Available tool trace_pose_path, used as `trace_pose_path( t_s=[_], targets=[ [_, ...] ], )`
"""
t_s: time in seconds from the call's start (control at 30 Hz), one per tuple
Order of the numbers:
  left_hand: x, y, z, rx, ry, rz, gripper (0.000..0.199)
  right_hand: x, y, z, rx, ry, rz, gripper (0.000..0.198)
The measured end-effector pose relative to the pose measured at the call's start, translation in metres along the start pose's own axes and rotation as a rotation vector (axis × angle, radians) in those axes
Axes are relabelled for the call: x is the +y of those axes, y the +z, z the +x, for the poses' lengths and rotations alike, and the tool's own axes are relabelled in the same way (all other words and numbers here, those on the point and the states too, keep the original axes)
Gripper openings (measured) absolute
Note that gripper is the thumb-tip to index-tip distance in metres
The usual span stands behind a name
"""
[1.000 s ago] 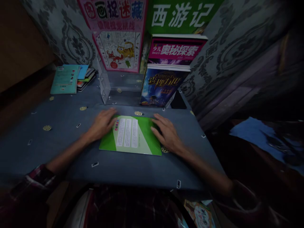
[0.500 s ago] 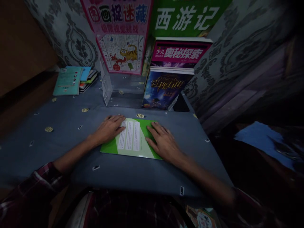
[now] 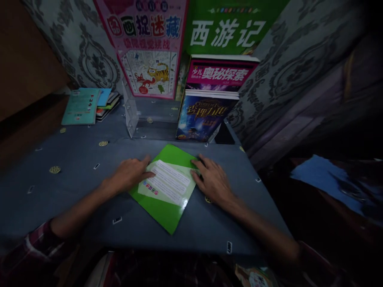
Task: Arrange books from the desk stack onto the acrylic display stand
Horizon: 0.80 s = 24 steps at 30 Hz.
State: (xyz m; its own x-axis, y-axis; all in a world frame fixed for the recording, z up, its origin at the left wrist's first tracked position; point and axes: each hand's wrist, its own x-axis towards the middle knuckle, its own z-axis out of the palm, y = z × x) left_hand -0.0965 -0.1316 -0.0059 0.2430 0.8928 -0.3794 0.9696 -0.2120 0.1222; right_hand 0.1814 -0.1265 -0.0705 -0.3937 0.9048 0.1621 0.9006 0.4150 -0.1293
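Note:
A thin green book [image 3: 172, 217] lies turned at an angle on the table, a pale panel of text facing up and one corner pointing towards me. My left hand [image 3: 127, 175] grips its left edge, the thumb on the cover. At the opposite corner my right hand [image 3: 214, 179] holds the edge between thumb and fingers, which are partly stretched out. Parts of both edges are hidden under my fingers.
Behind the book, a clear stand [image 3: 131, 119] holds a pink picture book [image 3: 149, 44], a green book [image 3: 227, 32], a magenta book [image 3: 218, 73] and a dark blue book [image 3: 206, 115]. A small book pile with a teal book [image 3: 80, 107] lies at left. The patterned tablecloth [image 3: 89, 191] covers the table.
The green book has turned on the table, from lying straight across to a diamond-like angle. Both hands have stayed at its sides, shifting slightly outward. The view has tilted up a little.

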Motion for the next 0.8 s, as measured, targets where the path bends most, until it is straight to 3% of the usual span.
trace_pose_path(
  t_s=[0.17, 0.3, 0.43, 0.53, 0.7, 0.8],
  targets=[
    [-0.001, 0.010, -0.001, 0.028, 0.070, -0.203, 0.027, 0.007, 0.016, 0.007, 0.088, -0.061, 0.126, 0.042],
    [-0.002, 0.017, 0.001, -0.038, 0.076, -0.379, 0.024, 0.021, 0.028, 0.031, 0.128, -0.133, 0.263, 0.039],
    [-0.002, 0.019, 0.009, 0.173, 0.103, -0.124, 0.015, 0.019, 0.024, 0.050, 0.099, -0.153, 0.238, 0.038],
    [-0.002, 0.020, 0.023, 0.360, 0.084, 0.019, 0.016, -0.008, 0.015, 0.054, 0.118, -0.204, 0.132, 0.037],
    [-0.008, 0.039, 0.050, 0.557, 0.236, -0.092, 0.035, -0.064, 0.014, 0.067, -0.070, -0.349, 0.206, 0.045],
    [-0.012, 0.051, 0.059, 0.616, 0.301, -0.134, 0.041, -0.074, 0.022, 0.075, -0.089, -0.363, 0.250, 0.047]
  ],
)
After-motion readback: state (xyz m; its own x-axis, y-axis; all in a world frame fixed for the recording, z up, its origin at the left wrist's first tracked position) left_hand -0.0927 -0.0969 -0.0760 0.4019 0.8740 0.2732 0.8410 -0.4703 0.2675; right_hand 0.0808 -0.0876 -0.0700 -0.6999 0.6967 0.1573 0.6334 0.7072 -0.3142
